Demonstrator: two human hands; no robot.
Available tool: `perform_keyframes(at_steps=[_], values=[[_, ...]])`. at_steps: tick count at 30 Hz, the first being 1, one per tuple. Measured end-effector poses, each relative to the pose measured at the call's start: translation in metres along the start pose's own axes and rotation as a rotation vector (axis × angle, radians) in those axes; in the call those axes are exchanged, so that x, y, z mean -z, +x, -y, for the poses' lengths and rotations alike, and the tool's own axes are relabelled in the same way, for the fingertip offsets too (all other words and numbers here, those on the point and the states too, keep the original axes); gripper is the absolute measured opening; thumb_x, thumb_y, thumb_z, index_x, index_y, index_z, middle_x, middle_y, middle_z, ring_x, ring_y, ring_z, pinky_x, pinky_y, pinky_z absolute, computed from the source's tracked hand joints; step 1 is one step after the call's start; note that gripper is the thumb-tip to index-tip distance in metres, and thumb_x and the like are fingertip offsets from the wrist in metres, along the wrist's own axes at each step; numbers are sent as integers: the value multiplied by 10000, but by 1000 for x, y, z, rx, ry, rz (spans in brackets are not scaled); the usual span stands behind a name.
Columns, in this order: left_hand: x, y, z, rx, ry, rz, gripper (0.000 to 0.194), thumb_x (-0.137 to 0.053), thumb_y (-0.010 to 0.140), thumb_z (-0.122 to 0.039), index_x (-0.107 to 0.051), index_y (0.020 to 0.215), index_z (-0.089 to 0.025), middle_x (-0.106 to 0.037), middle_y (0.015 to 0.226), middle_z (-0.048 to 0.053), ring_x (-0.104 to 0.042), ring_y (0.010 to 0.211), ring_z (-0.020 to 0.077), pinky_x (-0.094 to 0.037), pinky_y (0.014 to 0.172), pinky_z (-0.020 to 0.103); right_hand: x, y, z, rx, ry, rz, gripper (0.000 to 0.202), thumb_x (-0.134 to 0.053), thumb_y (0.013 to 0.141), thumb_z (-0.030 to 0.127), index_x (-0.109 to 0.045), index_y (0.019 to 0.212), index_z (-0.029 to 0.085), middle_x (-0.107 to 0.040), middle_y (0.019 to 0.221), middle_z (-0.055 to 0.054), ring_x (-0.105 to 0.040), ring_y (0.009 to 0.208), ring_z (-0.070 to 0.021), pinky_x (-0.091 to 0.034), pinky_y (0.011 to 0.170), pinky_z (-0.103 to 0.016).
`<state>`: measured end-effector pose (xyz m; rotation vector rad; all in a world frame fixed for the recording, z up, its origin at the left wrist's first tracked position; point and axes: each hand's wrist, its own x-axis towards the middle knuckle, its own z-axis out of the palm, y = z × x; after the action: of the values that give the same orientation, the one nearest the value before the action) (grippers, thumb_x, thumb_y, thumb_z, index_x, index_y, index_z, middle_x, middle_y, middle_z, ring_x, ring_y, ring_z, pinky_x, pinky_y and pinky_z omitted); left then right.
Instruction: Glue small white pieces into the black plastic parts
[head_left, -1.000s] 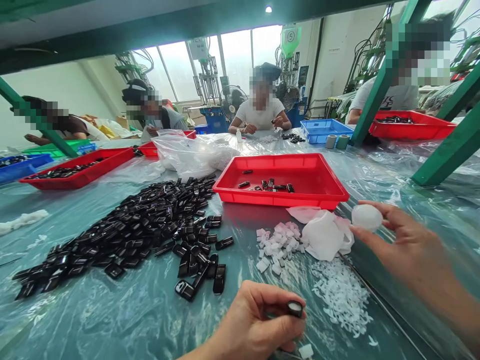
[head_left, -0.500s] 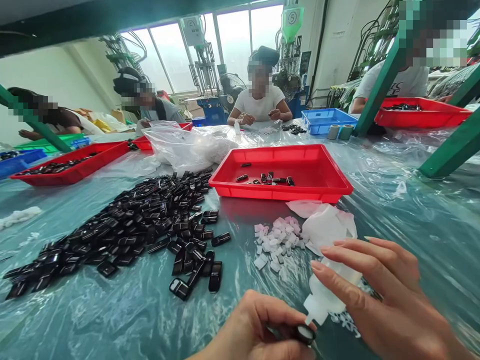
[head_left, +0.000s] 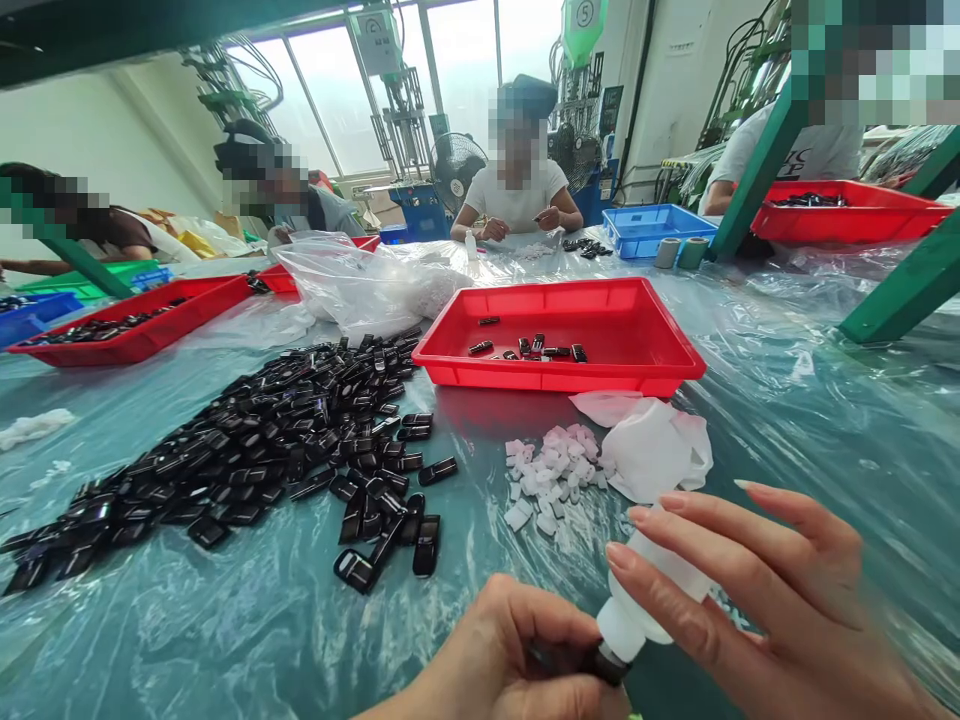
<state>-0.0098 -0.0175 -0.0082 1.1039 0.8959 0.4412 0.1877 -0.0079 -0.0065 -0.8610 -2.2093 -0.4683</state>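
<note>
My left hand (head_left: 517, 650) is closed around a small glossy black plastic piece (head_left: 606, 664), mostly hidden by the fingers and thumb. A white translucent squeeze bottle (head_left: 664, 580) is in my right hand (head_left: 757, 600), fingers laid along its near side. It is tipped down to the left, and its cap end meets the black piece; the nozzle tip itself is hidden. Beyond the bottle lies a heap of small whitish plastic pieces (head_left: 555, 470), beside a crumpled white cloth or sheet (head_left: 656, 448).
A large pile of black pieces (head_left: 262, 440) spreads over the plastic-covered table on the left. A red tray (head_left: 555, 378) holding several black pieces stands ahead. Behind it are a clear plastic bag (head_left: 352, 285), a blue tray (head_left: 660, 238) and a seated co-worker (head_left: 517, 195). A green post (head_left: 761, 160) rises at right.
The bottle has tilted and shifted left and down, bringing its cap end against the black piece. The piece's pale oval face, visible earlier, is now covered. My right fingers moved slightly left.
</note>
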Motion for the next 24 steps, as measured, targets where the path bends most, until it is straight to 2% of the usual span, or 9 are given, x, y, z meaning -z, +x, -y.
perform_keyframes(at_steps=[5, 8, 16, 24], values=[[1, 0, 0, 37, -2, 10, 302, -651, 704, -387, -677, 723, -87, -392, 560, -14, -293, 511, 72, -207, 472, 221, -2, 1, 0, -22, 26, -43, 293, -465, 844, 82, -640, 1000, 257, -671, 1009, -36, -531, 1048, -223, -252, 983, -505], [3, -1, -1, 53, -24, 32, 312, -664, 697, -399, -682, 738, -90, -391, 562, -20, -303, 513, 69, -218, 472, 212, -1, 1, -1, -17, 27, -26, 280, -480, 843, 88, -638, 995, 260, -673, 998, -29, -535, 1037, -216, -254, 990, -495], [3, -2, 1, 70, -129, 45, 297, -690, 684, -379, -684, 735, -87, -390, 568, -21, -310, 512, 59, -222, 474, 206, 3, 1, -6, 37, 36, 10, 283, -442, 865, 105, -640, 1009, 246, -666, 1006, -53, -532, 1036, -232, -270, 968, -522], [2, -2, 3, 89, -162, 38, 264, -694, 684, -354, -651, 676, -94, -369, 543, -37, -286, 484, 46, -189, 453, 211, 3, 2, -3, 31, -4, 6, 284, -430, 882, 100, -654, 962, 255, -689, 981, -33, -568, 989, -205, -264, 990, -528]])
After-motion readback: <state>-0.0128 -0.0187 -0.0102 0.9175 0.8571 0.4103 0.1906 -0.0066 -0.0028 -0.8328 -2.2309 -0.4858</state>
